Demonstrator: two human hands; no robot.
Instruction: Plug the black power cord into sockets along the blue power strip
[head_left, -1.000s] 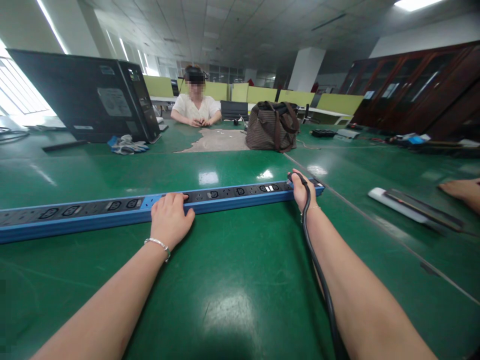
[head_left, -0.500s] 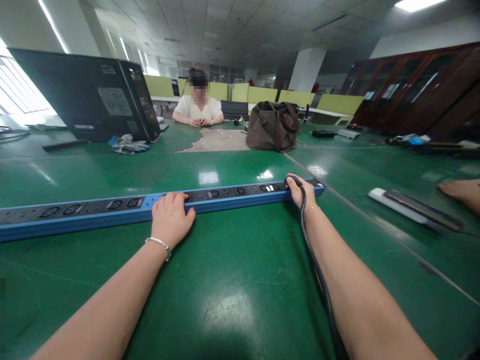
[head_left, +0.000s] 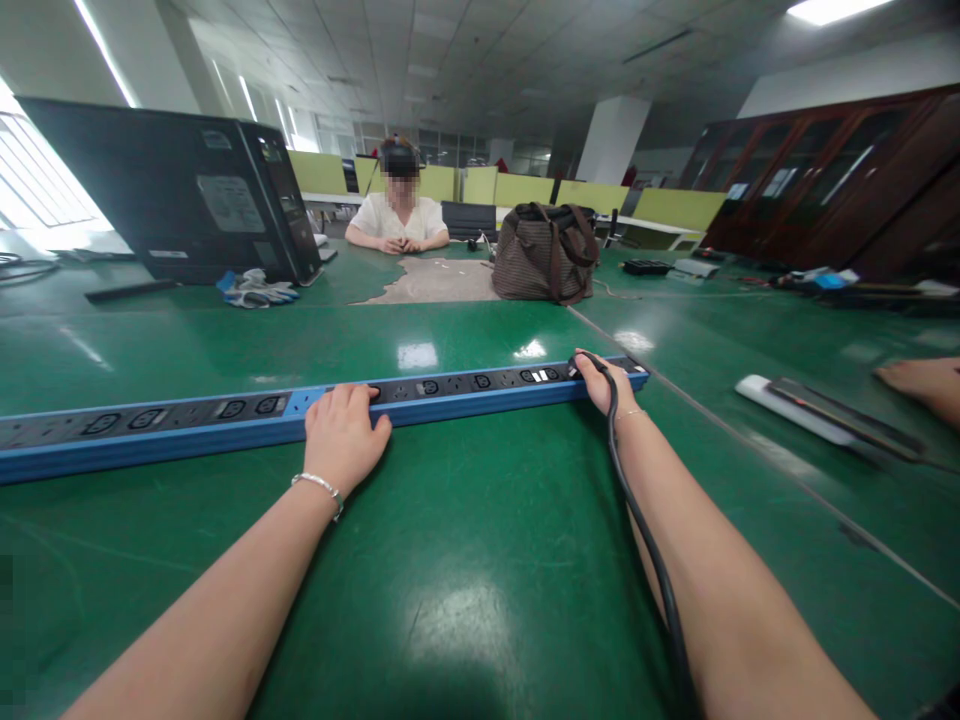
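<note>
A long blue power strip (head_left: 465,401) with black sockets lies across the green table, running from the left edge to right of centre. My left hand (head_left: 345,432) rests over its middle, fingers on the top face and thumb along the near side. Near the strip's right end, my right hand (head_left: 602,384) is closed round the plug of a black cable (head_left: 646,535). The plug is at the strip's top face; most of it is hidden by my fingers. From there the cable runs down over my right wrist and along the forearm to the bottom edge.
A black computer case (head_left: 187,200) and gloves (head_left: 257,289) stand at the back left. A brown bag (head_left: 546,252) sits behind the strip. Across the table (head_left: 450,560) sits a person (head_left: 399,215). At right are a white-and-black object (head_left: 825,415) and another person's hand (head_left: 919,385).
My right hand has shifted very slightly right with the plug, and the cable has swung a little to the right. My left hand and the power strip are practically unmoved.
</note>
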